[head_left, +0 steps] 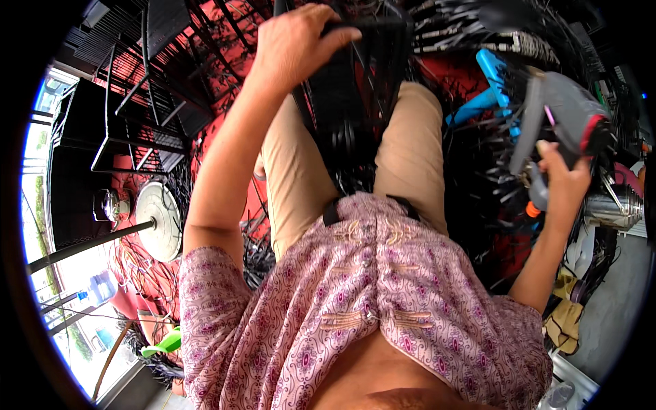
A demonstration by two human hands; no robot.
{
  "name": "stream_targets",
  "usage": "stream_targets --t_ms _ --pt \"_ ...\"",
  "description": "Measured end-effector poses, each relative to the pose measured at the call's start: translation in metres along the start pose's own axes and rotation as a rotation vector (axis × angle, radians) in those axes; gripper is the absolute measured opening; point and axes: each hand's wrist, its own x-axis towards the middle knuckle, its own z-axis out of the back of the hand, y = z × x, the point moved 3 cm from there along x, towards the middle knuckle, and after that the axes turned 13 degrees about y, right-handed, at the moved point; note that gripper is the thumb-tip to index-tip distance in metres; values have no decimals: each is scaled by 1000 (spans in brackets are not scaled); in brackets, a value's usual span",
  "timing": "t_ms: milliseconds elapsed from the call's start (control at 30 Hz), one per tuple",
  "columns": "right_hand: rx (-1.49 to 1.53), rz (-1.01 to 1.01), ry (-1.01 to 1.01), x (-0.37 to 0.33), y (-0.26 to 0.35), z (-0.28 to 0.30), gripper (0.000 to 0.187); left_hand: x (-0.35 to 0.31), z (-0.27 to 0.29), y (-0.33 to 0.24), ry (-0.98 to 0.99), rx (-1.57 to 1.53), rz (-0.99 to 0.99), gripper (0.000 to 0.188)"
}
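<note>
Between my knees stands a black frame, partly strung with dark strands. My left hand is closed over its far left corner, thumb stretched along the top bar; the frame hides part of the fingers. On the right, clear of the frame, my right hand grips a grey and black staple gun with a red rim and an orange fitting near its lower end. The tool is slightly blurred. Just left of it is a bright blue T-shaped object, partly covered by black strips.
Black racks are piled at the far left. A pole rises from a round white base there. Loose black strips litter the red floor covering. A metal container stands at the right, with a tan bag nearer me.
</note>
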Motion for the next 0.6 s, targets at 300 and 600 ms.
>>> stream_targets --t_ms 300,600 --pt "-480 -382 -186 44 -282 279 35 18 8 -1 57 -138 73 45" --pt "-1308 -792 -170 44 -353 210 69 19 3 2 35 -141 22 48"
